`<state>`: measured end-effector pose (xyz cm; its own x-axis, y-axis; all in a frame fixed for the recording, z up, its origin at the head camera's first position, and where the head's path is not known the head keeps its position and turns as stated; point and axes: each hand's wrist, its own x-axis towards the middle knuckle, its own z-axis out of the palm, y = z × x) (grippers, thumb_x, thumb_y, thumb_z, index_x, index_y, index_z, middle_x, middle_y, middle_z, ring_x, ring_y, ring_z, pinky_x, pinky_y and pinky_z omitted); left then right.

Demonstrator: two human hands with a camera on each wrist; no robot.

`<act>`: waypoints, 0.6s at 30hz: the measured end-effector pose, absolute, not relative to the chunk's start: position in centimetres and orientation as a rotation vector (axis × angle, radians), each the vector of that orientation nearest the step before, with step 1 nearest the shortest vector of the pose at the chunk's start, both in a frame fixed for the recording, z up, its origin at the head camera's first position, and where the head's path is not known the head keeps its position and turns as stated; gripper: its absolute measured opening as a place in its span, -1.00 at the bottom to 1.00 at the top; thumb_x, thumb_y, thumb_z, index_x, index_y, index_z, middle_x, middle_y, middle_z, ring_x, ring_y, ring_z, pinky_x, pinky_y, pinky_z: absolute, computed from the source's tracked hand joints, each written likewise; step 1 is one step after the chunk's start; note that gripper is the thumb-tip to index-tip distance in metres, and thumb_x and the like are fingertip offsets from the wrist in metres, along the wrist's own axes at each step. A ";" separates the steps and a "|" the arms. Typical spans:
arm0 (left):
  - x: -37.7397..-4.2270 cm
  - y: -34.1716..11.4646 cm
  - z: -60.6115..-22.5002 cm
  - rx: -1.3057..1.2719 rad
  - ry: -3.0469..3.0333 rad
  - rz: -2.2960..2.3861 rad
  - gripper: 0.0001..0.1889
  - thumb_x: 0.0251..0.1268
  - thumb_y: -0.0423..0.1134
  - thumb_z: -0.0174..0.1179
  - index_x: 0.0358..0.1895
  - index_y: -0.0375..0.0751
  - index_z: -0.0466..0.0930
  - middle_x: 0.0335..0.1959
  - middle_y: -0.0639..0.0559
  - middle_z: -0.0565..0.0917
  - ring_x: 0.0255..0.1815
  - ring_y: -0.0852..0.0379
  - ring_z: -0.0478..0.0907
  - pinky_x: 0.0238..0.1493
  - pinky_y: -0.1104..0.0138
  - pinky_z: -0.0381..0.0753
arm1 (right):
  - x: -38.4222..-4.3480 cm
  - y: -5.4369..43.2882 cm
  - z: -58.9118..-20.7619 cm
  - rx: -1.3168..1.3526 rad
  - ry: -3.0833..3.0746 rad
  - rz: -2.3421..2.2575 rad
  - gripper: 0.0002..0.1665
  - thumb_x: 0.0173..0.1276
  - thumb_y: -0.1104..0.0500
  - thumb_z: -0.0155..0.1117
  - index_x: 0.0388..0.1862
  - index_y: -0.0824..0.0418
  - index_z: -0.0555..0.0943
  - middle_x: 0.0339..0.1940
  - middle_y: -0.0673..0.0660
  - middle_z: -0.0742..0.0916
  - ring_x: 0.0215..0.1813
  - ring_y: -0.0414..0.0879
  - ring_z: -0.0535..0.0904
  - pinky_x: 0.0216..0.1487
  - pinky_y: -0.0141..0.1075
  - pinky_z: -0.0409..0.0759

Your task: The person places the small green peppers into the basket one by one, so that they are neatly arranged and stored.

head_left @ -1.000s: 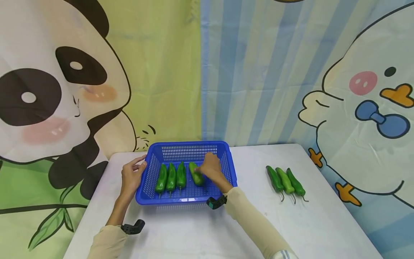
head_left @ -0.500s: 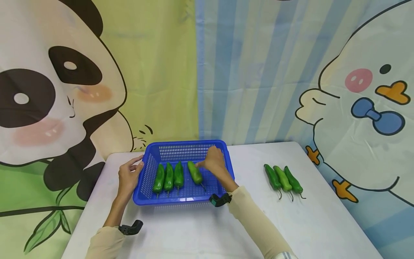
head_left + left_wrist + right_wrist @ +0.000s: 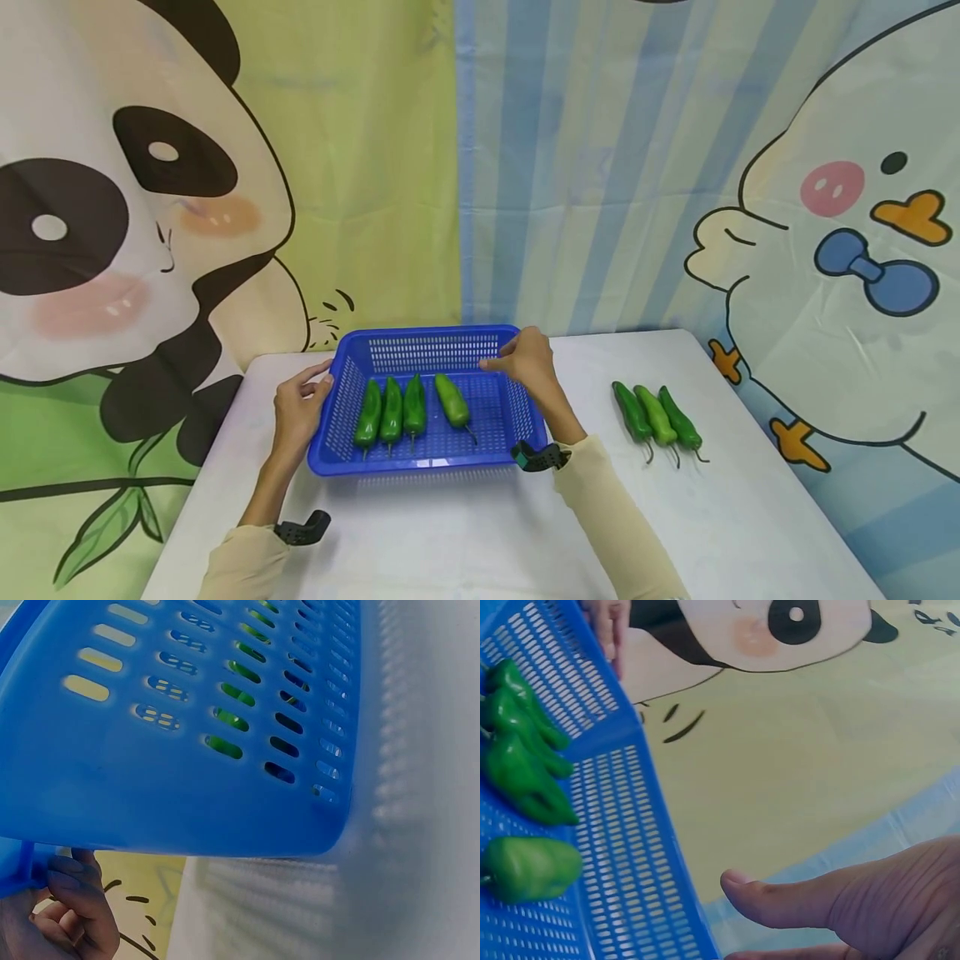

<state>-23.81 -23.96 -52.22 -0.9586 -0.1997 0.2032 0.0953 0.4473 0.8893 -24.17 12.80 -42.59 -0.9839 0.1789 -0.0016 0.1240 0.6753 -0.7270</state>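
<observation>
A blue plastic basket (image 3: 431,467) with slotted walls stands on the table. On its floor, three dark green peppers (image 3: 392,410) lie side by side at the left, stems toward the person. A lighter green pepper (image 3: 452,401) lies slanted to their right, a little apart. My left hand (image 3: 297,410) grips the basket's left rim; in the left wrist view its curled fingers (image 3: 84,904) show under the rim. My right hand (image 3: 531,362) is over the basket's back right corner with nothing in it, thumb (image 3: 776,901) extended toward the inside.
Three more green peppers (image 3: 656,414) lie together on the white table (image 3: 577,367) to the right of the basket, stems toward the person. A cartoon-printed curtain (image 3: 375,167) hangs right behind the table. Each wrist wears a black camera band (image 3: 303,528).
My right hand has let go of the lighter pepper and moved right and back to the basket's corner. That pepper stays on the basket floor. The left hand stays at the left rim.
</observation>
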 end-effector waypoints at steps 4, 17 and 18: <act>-23.8 -24.0 -52.2 0.091 -2.423 -1.514 -0.60 0.68 -0.25 0.22 0.44 -0.26 0.65 -0.19 -0.42 0.84 -0.53 0.42 0.65 -0.49 0.48 0.66 | -23.8 13.8 -42.1 -0.270 -2.799 1.278 -0.42 0.18 0.04 0.79 0.04 0.40 0.84 0.07 0.36 0.86 0.17 0.30 0.79 0.18 0.11 0.79; -23.7 -24.0 -51.9 0.086 -2.431 -1.517 -0.59 0.68 -0.26 0.22 0.45 -0.28 0.64 -0.14 -0.48 0.83 -0.52 0.43 0.64 -0.51 0.50 0.64 | -23.2 16.9 -42.2 -0.292 -2.698 1.379 -0.45 0.28 0.08 0.70 0.10 0.44 0.81 0.07 0.40 0.86 0.25 0.35 0.76 0.28 0.21 0.74; -23.7 -24.0 -51.9 0.087 -2.431 -1.518 -0.59 0.68 -0.26 0.22 0.45 -0.27 0.64 -0.14 -0.48 0.83 -0.52 0.43 0.64 -0.51 0.50 0.64 | -23.1 17.1 -42.3 -0.292 -2.686 1.390 -0.46 0.28 0.09 0.70 0.09 0.44 0.81 0.06 0.40 0.86 0.23 0.35 0.77 0.28 0.21 0.74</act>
<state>-23.67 -23.99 -51.92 -0.9607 -0.1941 0.1982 0.0930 0.4478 0.8893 -23.15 17.14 -42.28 -0.9763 0.2166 0.0037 0.1221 0.5642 -0.8166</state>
